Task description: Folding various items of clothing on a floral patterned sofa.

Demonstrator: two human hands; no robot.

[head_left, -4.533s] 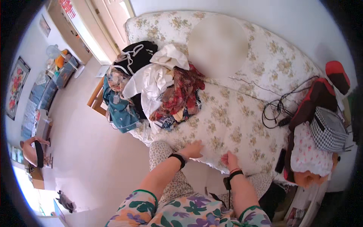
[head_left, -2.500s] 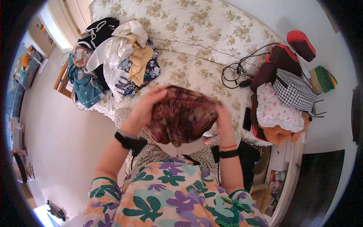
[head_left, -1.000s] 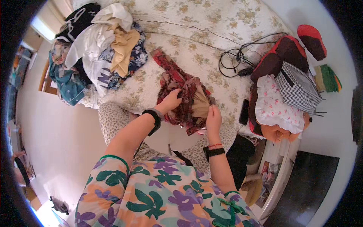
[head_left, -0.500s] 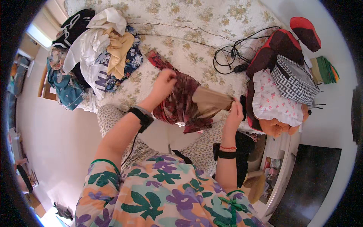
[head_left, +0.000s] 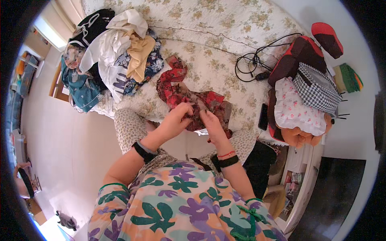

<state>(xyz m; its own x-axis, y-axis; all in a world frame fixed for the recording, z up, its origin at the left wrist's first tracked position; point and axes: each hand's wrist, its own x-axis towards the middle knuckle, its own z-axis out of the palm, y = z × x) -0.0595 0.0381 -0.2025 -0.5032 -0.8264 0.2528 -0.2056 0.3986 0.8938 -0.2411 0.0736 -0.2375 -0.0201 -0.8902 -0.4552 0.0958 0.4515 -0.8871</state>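
A thin red and dark brown patterned garment (head_left: 188,95) lies crumpled on the front edge of the quilted sofa cover (head_left: 209,60), between my knees. One strip of it, perhaps a sleeve, curls away toward the back left. At its near side my left hand (head_left: 179,117) pinches the cloth, fingers bent. Close beside it, my right hand (head_left: 212,125) grips the same garment between thumb and fingers. The cloth under the fingertips is bunched, and what exactly they pinch is partly hidden.
A heap of clothes (head_left: 116,52) is piled on the left. To the right are black cables (head_left: 251,64), a phone (head_left: 263,116), a houndstooth pouch (head_left: 317,88), a frilled floral cloth (head_left: 295,110) and a dark red cushion-like item (head_left: 297,54).
My right hand has come left, close to my left hand, which is lower. The stretched-out beige inner side of the garment is no longer spread; more red cloth lies on the sofa.
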